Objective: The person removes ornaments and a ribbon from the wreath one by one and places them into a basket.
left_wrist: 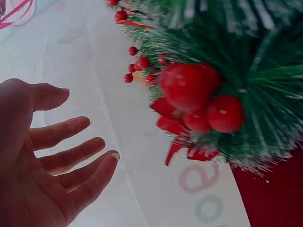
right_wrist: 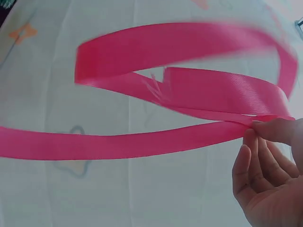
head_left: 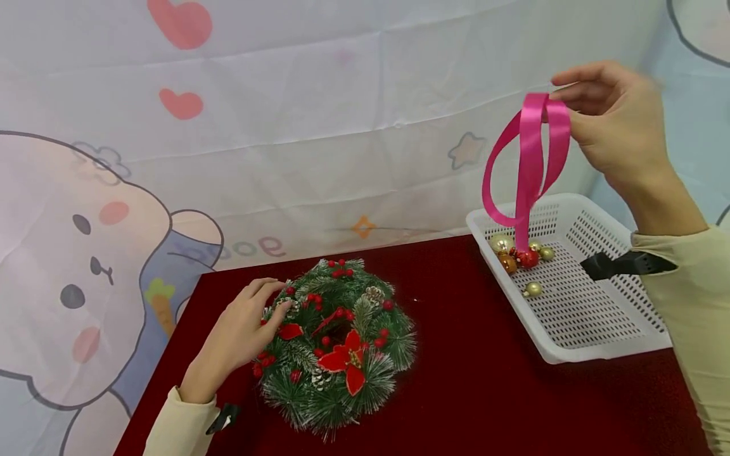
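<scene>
A looped pink satin ribbon [head_left: 530,145] hangs from my right hand [head_left: 624,120], pinched between thumb and fingers high over the basket. In the right wrist view the ribbon [right_wrist: 180,49] spreads out in wide loops, with one long tail running left. My left hand [head_left: 245,329] hovers at the left side of a green wreath [head_left: 371,380], its fingers spread and loosely bent. The wreath carries red berries, pinecones and a red poinsettia [head_left: 345,361]. In the left wrist view that hand [left_wrist: 61,161] holds nothing, beside a cluster of red berries [left_wrist: 189,90].
A white perforated basket [head_left: 547,342] stands at the right of the dark red tabletop [head_left: 467,380]. Inside it lie several gold and red ball ornaments [head_left: 502,244]. Behind the table hangs a pale printed cloth [head_left: 319,126] with cartoon figures and hearts.
</scene>
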`<state>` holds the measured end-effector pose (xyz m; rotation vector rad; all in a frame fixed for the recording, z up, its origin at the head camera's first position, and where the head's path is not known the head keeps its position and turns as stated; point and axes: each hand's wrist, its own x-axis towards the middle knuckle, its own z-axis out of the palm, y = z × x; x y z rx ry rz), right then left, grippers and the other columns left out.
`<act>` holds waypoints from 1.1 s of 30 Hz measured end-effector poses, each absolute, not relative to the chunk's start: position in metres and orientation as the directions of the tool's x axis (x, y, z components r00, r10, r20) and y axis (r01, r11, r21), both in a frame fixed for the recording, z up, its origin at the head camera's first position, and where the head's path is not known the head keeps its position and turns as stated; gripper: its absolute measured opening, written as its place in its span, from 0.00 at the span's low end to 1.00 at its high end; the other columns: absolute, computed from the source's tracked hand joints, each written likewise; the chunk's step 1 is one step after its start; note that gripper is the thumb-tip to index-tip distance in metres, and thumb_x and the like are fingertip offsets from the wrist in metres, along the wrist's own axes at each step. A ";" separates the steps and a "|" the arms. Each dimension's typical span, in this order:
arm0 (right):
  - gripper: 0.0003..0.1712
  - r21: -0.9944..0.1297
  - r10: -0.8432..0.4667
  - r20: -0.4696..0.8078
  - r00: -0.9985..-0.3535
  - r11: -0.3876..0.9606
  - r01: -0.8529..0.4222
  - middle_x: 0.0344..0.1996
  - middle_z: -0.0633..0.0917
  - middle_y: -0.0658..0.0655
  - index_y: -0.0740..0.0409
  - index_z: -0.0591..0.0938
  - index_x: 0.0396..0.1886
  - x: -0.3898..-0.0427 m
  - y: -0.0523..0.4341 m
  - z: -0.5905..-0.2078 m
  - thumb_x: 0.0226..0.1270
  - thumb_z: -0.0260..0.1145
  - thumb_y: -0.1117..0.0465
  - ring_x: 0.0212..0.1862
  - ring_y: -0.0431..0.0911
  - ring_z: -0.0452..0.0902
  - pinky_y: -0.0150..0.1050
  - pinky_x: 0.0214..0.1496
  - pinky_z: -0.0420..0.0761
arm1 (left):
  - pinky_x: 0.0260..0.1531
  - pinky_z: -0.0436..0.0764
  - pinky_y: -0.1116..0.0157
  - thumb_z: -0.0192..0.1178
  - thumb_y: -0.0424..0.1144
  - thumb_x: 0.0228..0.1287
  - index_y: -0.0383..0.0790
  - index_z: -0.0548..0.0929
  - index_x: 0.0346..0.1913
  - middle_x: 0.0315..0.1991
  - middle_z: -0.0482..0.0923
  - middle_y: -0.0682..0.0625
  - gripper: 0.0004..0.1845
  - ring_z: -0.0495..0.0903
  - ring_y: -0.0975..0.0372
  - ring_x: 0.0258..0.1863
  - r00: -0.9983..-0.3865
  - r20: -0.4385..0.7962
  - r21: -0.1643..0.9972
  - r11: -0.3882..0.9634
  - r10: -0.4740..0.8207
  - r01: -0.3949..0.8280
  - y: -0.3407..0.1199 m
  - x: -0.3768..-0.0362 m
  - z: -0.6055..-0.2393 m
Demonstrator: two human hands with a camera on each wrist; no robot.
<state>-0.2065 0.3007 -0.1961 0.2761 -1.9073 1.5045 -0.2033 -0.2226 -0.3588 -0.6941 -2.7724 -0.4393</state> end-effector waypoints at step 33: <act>0.09 -0.453 -0.020 0.248 -0.969 0.881 -0.134 0.43 0.91 0.68 0.62 0.91 0.46 -0.218 0.398 -0.328 0.70 0.69 0.67 0.46 0.58 0.84 0.30 0.33 0.74 | 0.68 0.75 0.35 0.55 0.52 0.82 0.33 0.65 0.80 0.81 0.61 0.32 0.35 0.66 0.36 0.78 -0.901 0.131 0.225 0.872 0.414 0.434 -0.247 -0.186 -0.403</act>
